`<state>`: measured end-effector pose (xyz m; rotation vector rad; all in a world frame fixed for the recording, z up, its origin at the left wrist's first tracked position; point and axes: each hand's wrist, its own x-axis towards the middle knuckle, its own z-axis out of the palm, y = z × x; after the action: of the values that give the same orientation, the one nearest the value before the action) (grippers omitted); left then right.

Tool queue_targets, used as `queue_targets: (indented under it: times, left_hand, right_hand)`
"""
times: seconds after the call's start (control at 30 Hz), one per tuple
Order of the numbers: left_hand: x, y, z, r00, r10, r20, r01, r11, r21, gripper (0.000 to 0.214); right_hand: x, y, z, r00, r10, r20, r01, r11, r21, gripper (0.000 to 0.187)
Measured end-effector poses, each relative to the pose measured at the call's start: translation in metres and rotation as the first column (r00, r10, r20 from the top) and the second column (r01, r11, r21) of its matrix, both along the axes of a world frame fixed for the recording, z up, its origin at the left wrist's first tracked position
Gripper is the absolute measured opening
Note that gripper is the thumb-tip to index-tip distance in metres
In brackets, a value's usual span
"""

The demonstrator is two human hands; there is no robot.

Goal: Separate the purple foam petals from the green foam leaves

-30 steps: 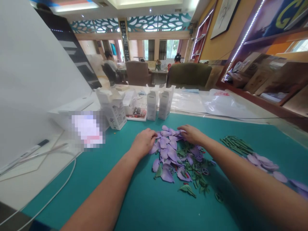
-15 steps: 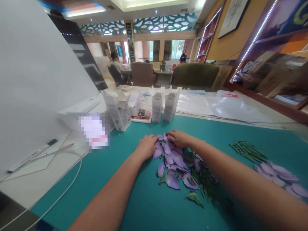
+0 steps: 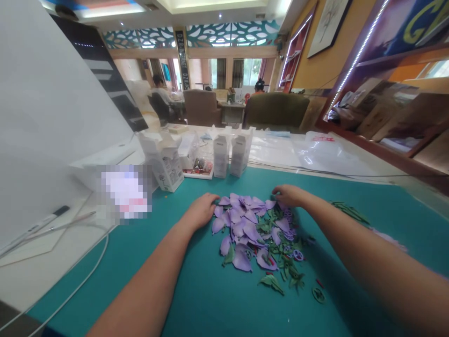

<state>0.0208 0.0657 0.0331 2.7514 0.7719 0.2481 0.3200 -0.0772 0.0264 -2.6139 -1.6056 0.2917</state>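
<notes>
A heap of purple petal pieces (image 3: 245,224) mixed with green leaf pieces (image 3: 271,281) lies on the teal mat (image 3: 210,299). My left hand (image 3: 200,211) rests palm down at the heap's left edge, fingertips touching the petals. At the heap's far right edge my right hand (image 3: 289,195) lies with fingers curled on the pieces. Neither hand lifts anything that I can see.
Several white cartons (image 3: 164,161) and a small tray of parts (image 3: 198,167) stand at the mat's far edge. Green stems (image 3: 349,211) lie to the right. A white cable (image 3: 87,276), pens (image 3: 35,227) and a white board (image 3: 42,117) are on the left. People sit far behind.
My hands have spread apart: the right hand moved right along the heap's far edge, the left slid slightly left. The petals lie more spread out.
</notes>
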Motion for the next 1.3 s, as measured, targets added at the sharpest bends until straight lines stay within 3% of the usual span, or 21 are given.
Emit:
queue_targets:
  times: [0.37, 0.53, 0.63, 0.8, 0.97, 1.13, 1.3]
  left_hand:
    - [0.003, -0.005, 0.0, 1.0, -0.002, 0.0, 0.002, 1.0, -0.028, 0.041]
    - [0.006, -0.009, -0.001, 0.999, -0.049, 0.01, 0.049, 0.998, -0.042, 0.042]
    - [0.006, -0.01, 0.0, 0.998, -0.061, 0.011, 0.061, 0.997, -0.045, 0.042]
    - [0.006, -0.011, 0.002, 0.998, -0.056, 0.014, 0.057, 0.997, -0.043, 0.041]
    - [0.007, -0.011, 0.002, 0.998, -0.06, 0.021, 0.061, 0.997, -0.044, 0.039]
    - [0.007, -0.012, 0.001, 0.998, -0.068, 0.016, 0.069, 0.997, -0.043, 0.039]
    - [0.006, -0.011, 0.0, 0.997, -0.076, 0.022, 0.077, 0.996, -0.035, 0.038]
  right_hand:
    - [-0.002, -0.023, -0.004, 0.989, -0.046, -0.14, 0.062, 0.992, 0.112, 0.041]
    - [-0.006, -0.027, 0.011, 0.982, -0.088, -0.169, 0.127, 0.963, 0.239, 0.042]
    - [-0.026, -0.02, 0.02, 0.977, -0.035, -0.212, 0.096, 0.954, 0.283, 0.044]
    - [-0.062, -0.013, 0.025, 0.965, 0.087, -0.246, -0.017, 0.962, 0.274, 0.037]
    - [-0.052, -0.039, 0.026, 0.991, 0.006, -0.136, 0.017, 0.986, 0.166, 0.025]
    - [-0.049, -0.061, 0.012, 0.994, -0.025, -0.108, 0.033, 0.997, 0.074, 0.04]
    - [-0.052, -0.066, 0.001, 0.986, -0.007, -0.169, 0.026, 0.994, 0.11, 0.043]
